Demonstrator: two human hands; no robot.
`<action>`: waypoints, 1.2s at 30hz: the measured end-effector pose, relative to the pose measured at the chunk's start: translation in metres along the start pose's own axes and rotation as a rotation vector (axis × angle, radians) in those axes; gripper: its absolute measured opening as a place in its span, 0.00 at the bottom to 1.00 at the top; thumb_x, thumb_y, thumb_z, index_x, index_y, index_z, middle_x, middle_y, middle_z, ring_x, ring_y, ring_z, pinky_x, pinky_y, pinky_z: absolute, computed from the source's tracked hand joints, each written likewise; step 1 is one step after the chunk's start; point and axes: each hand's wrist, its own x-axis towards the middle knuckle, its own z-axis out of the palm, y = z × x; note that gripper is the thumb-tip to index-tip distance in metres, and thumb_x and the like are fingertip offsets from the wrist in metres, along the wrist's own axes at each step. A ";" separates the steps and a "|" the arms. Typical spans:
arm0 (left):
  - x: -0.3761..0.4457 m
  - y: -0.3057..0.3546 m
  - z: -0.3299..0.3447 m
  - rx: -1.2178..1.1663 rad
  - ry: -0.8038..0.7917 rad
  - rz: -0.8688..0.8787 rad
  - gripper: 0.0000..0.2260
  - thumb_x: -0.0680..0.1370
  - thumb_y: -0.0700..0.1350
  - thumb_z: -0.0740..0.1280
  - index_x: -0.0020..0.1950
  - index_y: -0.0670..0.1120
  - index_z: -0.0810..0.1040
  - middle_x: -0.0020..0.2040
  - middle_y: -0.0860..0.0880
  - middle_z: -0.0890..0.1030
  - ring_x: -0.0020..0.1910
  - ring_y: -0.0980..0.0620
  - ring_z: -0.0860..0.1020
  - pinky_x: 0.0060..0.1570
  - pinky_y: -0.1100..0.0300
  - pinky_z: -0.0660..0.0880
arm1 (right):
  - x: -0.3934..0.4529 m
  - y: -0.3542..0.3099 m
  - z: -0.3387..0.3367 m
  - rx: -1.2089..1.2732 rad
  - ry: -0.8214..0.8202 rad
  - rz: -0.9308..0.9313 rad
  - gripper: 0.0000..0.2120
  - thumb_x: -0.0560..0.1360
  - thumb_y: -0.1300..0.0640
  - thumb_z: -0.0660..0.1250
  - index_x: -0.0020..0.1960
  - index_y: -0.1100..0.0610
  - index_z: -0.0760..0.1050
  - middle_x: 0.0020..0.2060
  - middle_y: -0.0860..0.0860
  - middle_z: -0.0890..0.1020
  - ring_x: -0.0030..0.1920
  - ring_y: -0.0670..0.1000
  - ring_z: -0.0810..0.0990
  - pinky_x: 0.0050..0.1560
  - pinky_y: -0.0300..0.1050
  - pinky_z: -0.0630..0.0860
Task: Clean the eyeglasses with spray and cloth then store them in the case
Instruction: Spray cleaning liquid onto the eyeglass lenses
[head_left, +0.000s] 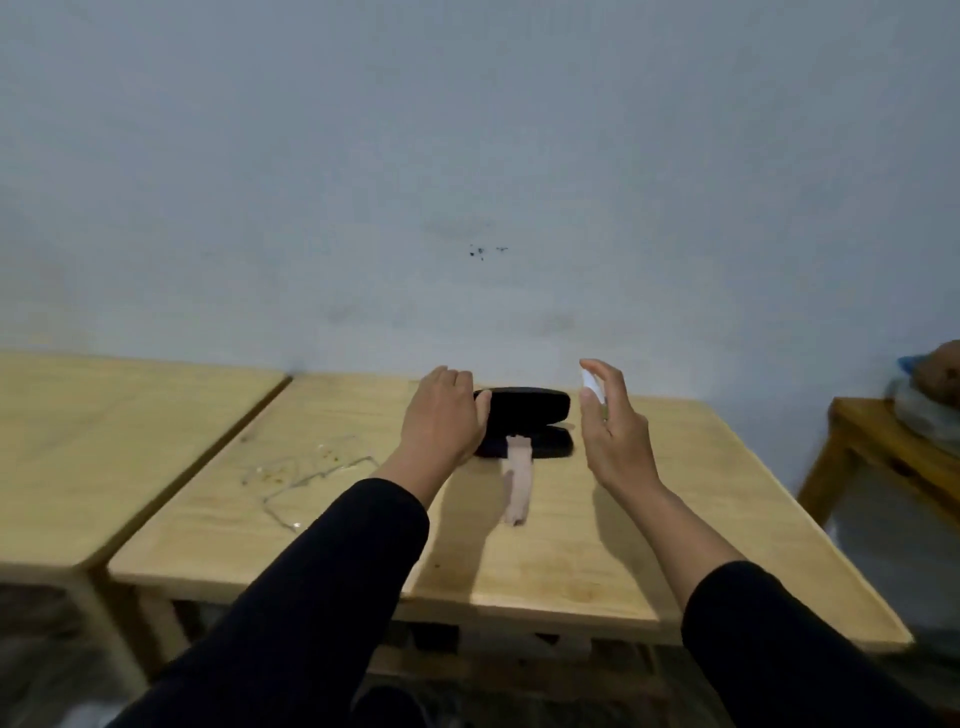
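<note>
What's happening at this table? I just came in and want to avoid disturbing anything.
A person in black sleeves is working at a light wooden table. Their left hand touches the left end of a black oblong eyeglass case, which is open. Their right hand holds a small white spray bottle beside the case. A folded pinkish cloth hangs out of the case onto the tabletop. No eyeglasses are visible.

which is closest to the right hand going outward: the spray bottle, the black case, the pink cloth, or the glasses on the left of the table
1. Spray bottle: in the right hand itself.
2. Black case: just left of that hand, under the left hand.
3. Pink cloth: hanging from the case toward the table's near edge.
4. Glasses: far left on the table.
</note>
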 end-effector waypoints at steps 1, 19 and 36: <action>-0.006 -0.016 -0.005 0.006 0.008 -0.029 0.19 0.81 0.49 0.52 0.64 0.37 0.69 0.59 0.39 0.75 0.61 0.43 0.70 0.64 0.54 0.63 | 0.001 -0.006 0.012 0.016 -0.022 -0.015 0.14 0.80 0.53 0.52 0.66 0.47 0.65 0.33 0.62 0.75 0.29 0.54 0.70 0.30 0.33 0.66; -0.137 -0.194 -0.017 -0.164 -0.031 -0.393 0.19 0.77 0.38 0.62 0.66 0.50 0.71 0.72 0.48 0.65 0.68 0.48 0.68 0.66 0.59 0.63 | -0.026 -0.049 0.152 0.145 -0.280 -0.097 0.14 0.81 0.53 0.53 0.66 0.47 0.64 0.24 0.51 0.65 0.25 0.51 0.65 0.32 0.44 0.64; -0.097 -0.184 0.006 -0.521 0.238 -0.653 0.12 0.75 0.32 0.62 0.53 0.43 0.81 0.49 0.47 0.82 0.46 0.58 0.77 0.44 0.79 0.68 | -0.024 -0.023 0.148 0.191 -0.264 -0.078 0.13 0.80 0.51 0.53 0.64 0.41 0.64 0.28 0.51 0.69 0.28 0.52 0.68 0.34 0.46 0.66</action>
